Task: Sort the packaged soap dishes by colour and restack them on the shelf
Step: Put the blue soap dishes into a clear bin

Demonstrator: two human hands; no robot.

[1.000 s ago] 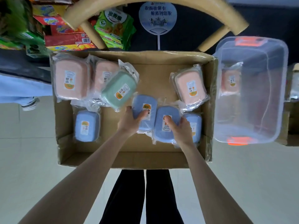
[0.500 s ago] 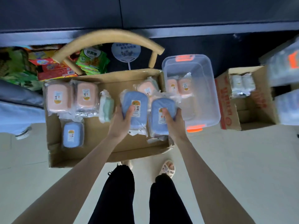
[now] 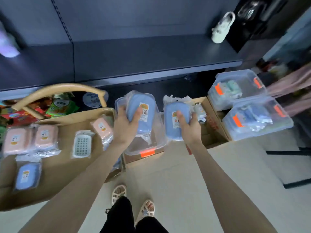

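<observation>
Left grip (image 3: 125, 125) grasps a blue packaged soap dish (image 3: 143, 127), thumb over its label, fingers curled round the far side. Right grip (image 3: 190, 126) grasps a second blue soap dish (image 3: 170, 131) the same way, thumb on the label. You hold both in the air, side by side and apart, labels facing you.

The dark shelf (image 3: 151, 56) lies beyond both grips, and its front edge is just past the held dishes. Neither dish touches it.

Below the left grip sits an open clear tub (image 3: 159, 132) with an orange latch on its near wall. Below and beyond the right grip is a small cardboard box (image 3: 210, 132). Further right of that grip are two lidded clear tubs (image 3: 235, 88), one nearer you (image 3: 257, 118); their contents are too blurred to make out.

Left of the left grip is the big cardboard box (image 3: 75, 117). In it:
- One pink dish (image 3: 101, 128) is closest to the grip.
- A pale grid-faced dish (image 3: 82, 144) comes next.
- Two pink dishes lie at the far left, (image 3: 44, 137) and (image 3: 16, 140), touching each other.
- A third blue dish (image 3: 27, 175) is nearer you, below the pink pair.

Behind that box are a curved wooden chair back (image 3: 57, 89) and snack packets (image 3: 60, 106). Your sandalled feet (image 3: 119, 194) stand on the pale floor under your arms.
</observation>
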